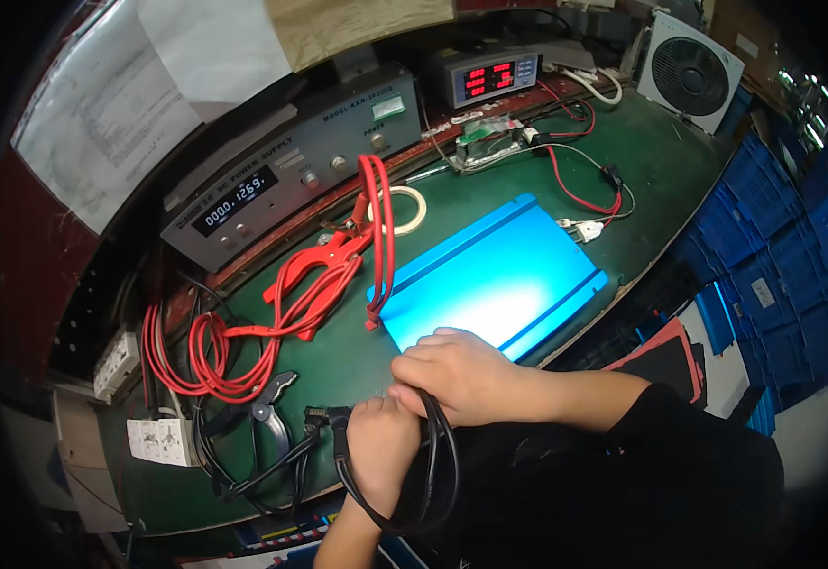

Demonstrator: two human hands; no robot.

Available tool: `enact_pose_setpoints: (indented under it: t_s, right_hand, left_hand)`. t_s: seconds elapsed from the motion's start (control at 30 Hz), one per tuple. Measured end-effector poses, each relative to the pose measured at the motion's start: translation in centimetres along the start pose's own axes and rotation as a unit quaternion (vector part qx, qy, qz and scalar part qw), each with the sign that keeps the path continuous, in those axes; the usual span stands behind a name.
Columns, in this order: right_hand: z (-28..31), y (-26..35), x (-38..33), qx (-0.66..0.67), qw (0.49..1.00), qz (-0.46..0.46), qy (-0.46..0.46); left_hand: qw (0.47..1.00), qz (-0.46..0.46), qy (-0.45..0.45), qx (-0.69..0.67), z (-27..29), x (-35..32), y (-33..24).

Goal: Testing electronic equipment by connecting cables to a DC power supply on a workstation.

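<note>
A looped black cable point(454, 465) is held between my hands, close to the near edge of the green bench. My left hand point(379, 453) is closed around part of it, with a black clamp end point(321, 417) just left of the fist. My right hand point(457, 375) grips the cable higher up, beside the near corner of a shiny blue metal box point(490, 284). Its curled fingers hide part of the cable. Red cables point(381, 228) rise at the box's left end, and a white plug point(587, 229) sits at its right end.
Behind stand a grey power supply point(291, 161) and a small meter point(493, 78) with red digits. Left of the box lie a red clamp point(319, 266), coiled red cable point(210, 351) and a black-and-silver clamp point(269, 412). White sockets point(160, 441) sit far left; blue crates point(755, 256) stack at right.
</note>
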State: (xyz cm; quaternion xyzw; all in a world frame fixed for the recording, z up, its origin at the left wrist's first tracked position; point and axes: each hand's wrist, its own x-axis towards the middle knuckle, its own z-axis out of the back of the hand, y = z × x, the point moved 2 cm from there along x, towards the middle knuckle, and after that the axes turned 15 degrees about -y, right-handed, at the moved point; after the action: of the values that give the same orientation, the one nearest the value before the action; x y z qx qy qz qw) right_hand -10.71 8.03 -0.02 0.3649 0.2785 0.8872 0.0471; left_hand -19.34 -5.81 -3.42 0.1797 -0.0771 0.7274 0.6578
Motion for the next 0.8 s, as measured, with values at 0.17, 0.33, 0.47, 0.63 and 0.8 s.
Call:
enact_pose_setpoints:
  t_s: [0.17, 0.33, 0.47, 0.63, 0.8]
  right_hand:
    - [5.5, -1.6, -0.5, 0.072, 0.988, 0.1, 0.097]
    - [18.6, -10.7, -3.4, -0.055, 0.966, -0.132, -0.214]
    - [21.4, -16.9, -6.8, -0.252, 0.957, -0.13, -0.062]
    - [19.4, -18.6, -9.3, -0.248, 0.951, -0.156, -0.099]
    - [21.2, -19.3, -11.1, -0.255, 0.94, -0.18, -0.139]
  left_hand:
    - [0.957, 0.219, -0.16, -0.1, -0.4, -1.3, -1.7]
    - [0.87, 0.305, -0.337, -0.193, -1.8, -4.6, -4.0]
    - [0.912, 0.193, -0.332, -0.147, -3.3, -5.0, -4.5]
    - [0.921, 0.17, -0.307, -0.171, -4.2, -5.1, -5.1]
    - [0.937, 0.154, -0.28, -0.139, -4.3, -3.0, -6.2]
